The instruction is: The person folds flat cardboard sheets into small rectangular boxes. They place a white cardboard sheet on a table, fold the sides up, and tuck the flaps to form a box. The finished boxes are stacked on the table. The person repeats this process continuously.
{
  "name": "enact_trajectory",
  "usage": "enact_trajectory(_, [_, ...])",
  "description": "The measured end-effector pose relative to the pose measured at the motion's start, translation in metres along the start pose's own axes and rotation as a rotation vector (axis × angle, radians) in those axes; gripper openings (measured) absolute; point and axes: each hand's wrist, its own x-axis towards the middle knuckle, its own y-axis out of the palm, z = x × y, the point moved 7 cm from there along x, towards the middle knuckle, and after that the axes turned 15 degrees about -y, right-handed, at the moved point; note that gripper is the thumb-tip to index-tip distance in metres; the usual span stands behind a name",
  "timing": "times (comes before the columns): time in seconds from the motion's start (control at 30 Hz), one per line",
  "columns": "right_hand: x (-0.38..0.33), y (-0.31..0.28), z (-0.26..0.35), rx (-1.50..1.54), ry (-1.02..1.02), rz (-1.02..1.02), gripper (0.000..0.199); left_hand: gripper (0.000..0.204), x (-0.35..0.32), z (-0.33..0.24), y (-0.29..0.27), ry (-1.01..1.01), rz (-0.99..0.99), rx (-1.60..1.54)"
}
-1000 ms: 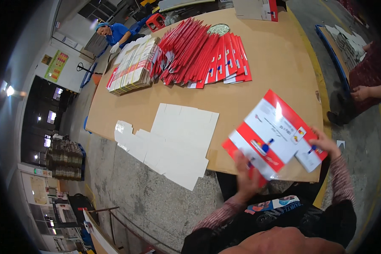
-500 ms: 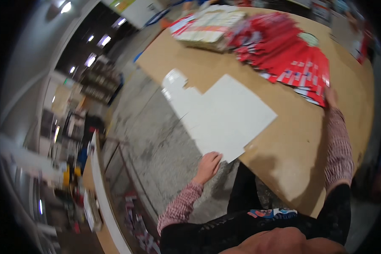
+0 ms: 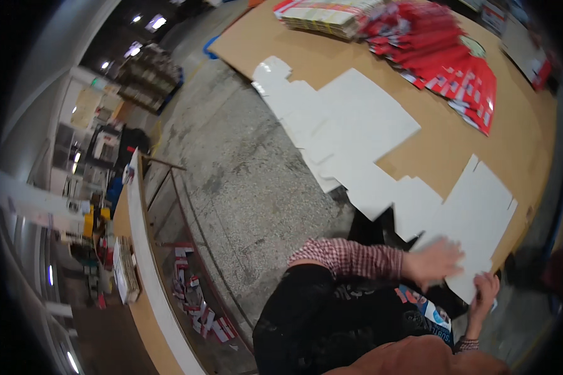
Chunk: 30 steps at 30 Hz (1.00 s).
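A white die-cut cardboard blank (image 3: 478, 209) lies unfolded along the table's near edge, in front of my body. My right hand (image 3: 485, 292) is closed on its near right corner, fingers curled at the edge. Over the same blank, near that corner, my left hand (image 3: 433, 259) is stretched out with its fingers extended and blurred by motion; whether it touches the board I cannot tell. Another white cardboard blank (image 3: 369, 112) lies farther left, its notched end reaching the table's left edge. The two blanks meet or overlap between them.
A fanned pile of red printed cardboard blanks (image 3: 431, 56) covers the far part of the brown table (image 3: 331, 59). Beside it is a stack of pale cardboard (image 3: 325, 19). At lower left, a white-edged bench (image 3: 150, 275) stands near a bin of red-and-white scraps (image 3: 197, 300).
My right hand left the red pile and now grips a white blank near my body. My left hand moved right from the first blank. A second white blank now lies at the near edge.
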Motion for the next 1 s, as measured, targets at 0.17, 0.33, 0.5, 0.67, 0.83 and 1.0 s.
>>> enact_trajectory(0.17, [-0.064, -0.017, -0.029, -0.060, 0.185, 0.135, 0.042, 0.021, -0.002, 0.062, 0.095, -0.051, -0.028, -0.106])
enact_trajectory(0.33, [-0.064, -0.007, -0.097, 0.358, 0.691, -0.304, 0.046, 0.017, 0.037, 0.059, 0.084, -0.362, -0.088, -0.419])
enact_trajectory(0.5, [0.001, -0.004, -0.035, -0.308, 0.311, -0.104, 0.055, 0.052, 0.035, 0.013, 0.098, -0.211, -0.076, 0.170])
enact_trajectory(0.67, [0.014, 0.051, -0.005, -0.004, 0.124, 0.128, 0.059, 0.061, -0.012, 0.038, 0.077, -0.111, 0.041, 0.162])
enact_trajectory(0.83, [0.009, 0.052, -0.012, -0.031, 0.118, 0.129, 0.056, 0.036, -0.009, 0.127, 0.055, -0.996, 0.021, -0.550])
enact_trajectory(1.0, [0.017, 0.052, -0.002, -0.112, 0.083, 0.157, 0.060, 0.056, -0.004, 0.040, 0.116, -0.128, -0.111, 0.339])
